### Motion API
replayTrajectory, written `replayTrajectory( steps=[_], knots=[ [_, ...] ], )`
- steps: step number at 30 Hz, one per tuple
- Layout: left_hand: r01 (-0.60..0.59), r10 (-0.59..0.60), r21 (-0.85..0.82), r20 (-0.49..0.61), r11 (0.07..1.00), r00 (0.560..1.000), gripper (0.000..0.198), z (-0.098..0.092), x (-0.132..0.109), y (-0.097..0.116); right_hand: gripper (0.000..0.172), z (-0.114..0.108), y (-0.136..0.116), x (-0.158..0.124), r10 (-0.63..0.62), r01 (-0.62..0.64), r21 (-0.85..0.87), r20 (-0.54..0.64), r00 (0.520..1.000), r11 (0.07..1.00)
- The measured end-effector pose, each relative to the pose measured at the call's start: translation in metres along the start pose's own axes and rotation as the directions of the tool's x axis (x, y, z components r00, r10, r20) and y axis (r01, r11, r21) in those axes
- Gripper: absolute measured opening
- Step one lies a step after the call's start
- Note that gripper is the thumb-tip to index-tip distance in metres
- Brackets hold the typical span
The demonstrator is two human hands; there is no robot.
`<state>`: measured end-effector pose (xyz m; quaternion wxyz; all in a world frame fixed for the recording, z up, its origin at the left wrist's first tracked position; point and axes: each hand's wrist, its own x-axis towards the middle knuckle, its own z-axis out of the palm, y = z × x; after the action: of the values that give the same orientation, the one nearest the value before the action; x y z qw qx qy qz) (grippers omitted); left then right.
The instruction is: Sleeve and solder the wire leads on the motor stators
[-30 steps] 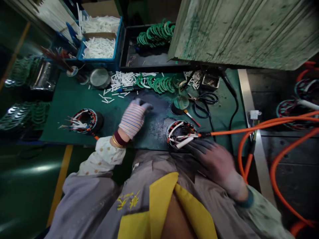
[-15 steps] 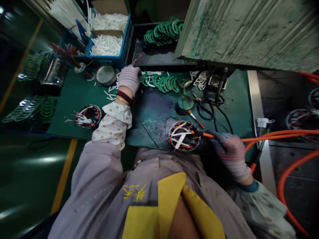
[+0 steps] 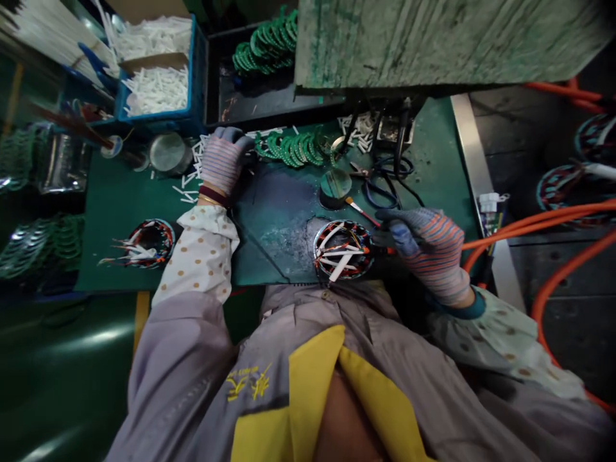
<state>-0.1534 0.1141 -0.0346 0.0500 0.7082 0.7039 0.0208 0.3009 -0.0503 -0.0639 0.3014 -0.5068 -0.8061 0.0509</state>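
Note:
A round motor stator (image 3: 342, 249) with copper windings and white sleeved leads sits at the near edge of the green bench (image 3: 120, 205). My right hand (image 3: 426, 250), in a striped glove, rests against the stator's right side with fingers curled round the end of the orange cable (image 3: 524, 224). My left hand (image 3: 222, 163), also gloved, reaches far forward and its curled fingertips press into the scattered white sleeves (image 3: 192, 173) beside a row of green rings (image 3: 289, 147). What the left fingers hold is hidden.
A second stator (image 3: 144, 242) lies at the left. A blue bin of white sleeves (image 3: 156, 90), a black tray with green rings (image 3: 262, 51), a metal tin (image 3: 166, 153), a round pot with a small brush (image 3: 335, 186) and scissors (image 3: 380, 189) stand behind. A worn green housing (image 3: 433, 38) overhangs.
My left hand went from the dark mat up to the white sleeves at the back. My right hand took hold at the orange cable's end and rose beside the stator.

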Motion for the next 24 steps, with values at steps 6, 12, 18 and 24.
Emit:
replayTrajectory(
  steps=[6, 12, 18, 24],
  knots=[
    [-0.134, 0.108, -0.066, -0.295, 0.989, 0.949, 0.036, -0.001, -0.034, 0.046, 0.06, 0.003, -0.003, 0.0, 0.17, -0.17, -0.016, 0.006, 0.985, 0.985],
    [-0.581, 0.587, -0.115, 0.024, 0.806, 0.809, 0.05, -0.003, -0.06, 0.137, 0.055, -0.006, -0.002, 0.002, 0.08, -0.08, 0.006, 0.023, 0.997, 0.997],
    [-0.701, 0.707, -0.102, 0.056, 0.706, 0.705, 0.057, -0.005, -0.035, 0.131, 0.048, -0.044, 0.01, -0.027, 0.066, -0.073, 0.011, 0.315, 0.947, 0.997],
    [-0.676, 0.675, -0.134, -0.057, 0.725, 0.736, 0.041, -0.031, -0.072, 0.137, 0.034, -0.056, 0.01, -0.037, 0.077, -0.044, -0.073, 0.573, 0.816, 0.996]
  ],
)
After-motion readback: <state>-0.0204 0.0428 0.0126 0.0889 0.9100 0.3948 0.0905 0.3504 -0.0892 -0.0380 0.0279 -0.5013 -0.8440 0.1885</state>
